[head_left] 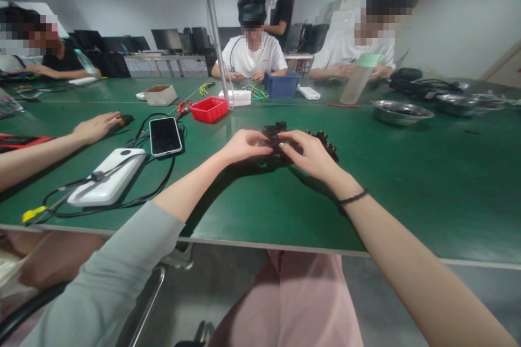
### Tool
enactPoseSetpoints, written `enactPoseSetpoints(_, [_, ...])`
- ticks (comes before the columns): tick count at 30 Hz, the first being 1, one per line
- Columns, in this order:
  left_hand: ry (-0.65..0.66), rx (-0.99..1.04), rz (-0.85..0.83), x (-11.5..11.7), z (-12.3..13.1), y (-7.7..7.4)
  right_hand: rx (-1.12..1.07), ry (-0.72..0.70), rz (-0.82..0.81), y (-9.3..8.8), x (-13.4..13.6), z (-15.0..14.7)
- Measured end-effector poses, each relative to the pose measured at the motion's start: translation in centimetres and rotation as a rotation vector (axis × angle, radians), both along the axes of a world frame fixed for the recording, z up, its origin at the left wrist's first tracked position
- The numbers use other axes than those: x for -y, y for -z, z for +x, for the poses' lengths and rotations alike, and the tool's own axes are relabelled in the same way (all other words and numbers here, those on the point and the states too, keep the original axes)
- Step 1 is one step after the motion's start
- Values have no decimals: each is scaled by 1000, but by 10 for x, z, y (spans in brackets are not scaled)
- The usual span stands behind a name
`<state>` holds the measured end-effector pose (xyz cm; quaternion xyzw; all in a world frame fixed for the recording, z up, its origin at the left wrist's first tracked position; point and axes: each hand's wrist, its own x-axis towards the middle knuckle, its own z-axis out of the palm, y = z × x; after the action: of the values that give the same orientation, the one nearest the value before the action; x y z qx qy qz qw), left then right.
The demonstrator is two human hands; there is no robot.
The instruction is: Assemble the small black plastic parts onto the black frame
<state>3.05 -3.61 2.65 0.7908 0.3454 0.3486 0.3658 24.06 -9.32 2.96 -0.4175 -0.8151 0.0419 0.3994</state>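
Small dark knobbly parts (275, 129) lie in a cluster on the green table (407, 184) in front of me, too blurred for me to tell their kind. From the left, my left hand (246, 145) closes its thumb and fingers on the edge of this cluster. My right hand (307, 154), with a black band at the wrist, reaches in from the right, its thumb and fingers pinched on the same black parts. More black parts (328, 145) show just beyond the right hand. The fingers partly cover what they grip.
Left of me lie a phone (165, 136), a white power bank (108, 176) and black cables. Another person's hand (95, 126) rests nearby. Farther back are a red bin (209, 109), a blue bin (281, 84), a metal pole (214, 21), a bottle (358, 81) and a metal bowl (402, 114).
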Motion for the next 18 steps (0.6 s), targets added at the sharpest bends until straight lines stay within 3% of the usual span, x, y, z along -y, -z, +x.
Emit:
enactPoseSetpoints(5, [53,-55,74,0,0,3,54,-20,4,-1,1,1])
enactPoseSetpoints(18, [54,-67,86,5,0,2,96,-24,-12,-2,2,1])
